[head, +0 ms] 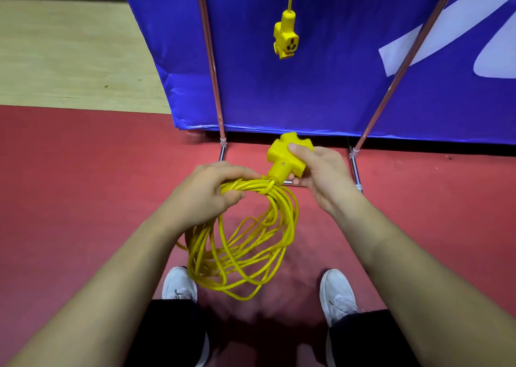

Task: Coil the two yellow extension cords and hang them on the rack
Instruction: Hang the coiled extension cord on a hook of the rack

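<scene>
Left hand: the left hand (212, 188) has its fingers curled tight round the gathered top of the coiled cord (245, 243), where one turn looks wrapped across the bundle.
Right hand: the right hand (321, 174) grips the socket block (284, 157), thumb on its upper face and fingers underneath.
Where the cord is: held in the air in front of the person; its loops droop loosely toward 6 o'clock, above the red floor (83, 171) and between the white shoes (337, 294).
Key relation: the socket block sits just beside the left fingers, at about 2 o'clock from them. Its neck points to 7 o'clock into the bundle and its head to 1 o'clock.
Way to the rack: the rack (212, 67) stands at 12 o'clock, with its two metal poles on either side of the hands. The right hand is the nearer one to it.
Other cord: a hanging socket (286, 35) dangles at 12 o'clock on a thin yellow lead that runs up out of view; I'd guess that cord is already hung.
Next move, my guess: lift the bundle upward toward 12 o'clock, keeping the left grip so that the loops don't spill.
Writing: none readable; the blue banner (321, 93) shows only part of a white shape, and I can make out no brand on either socket.
</scene>
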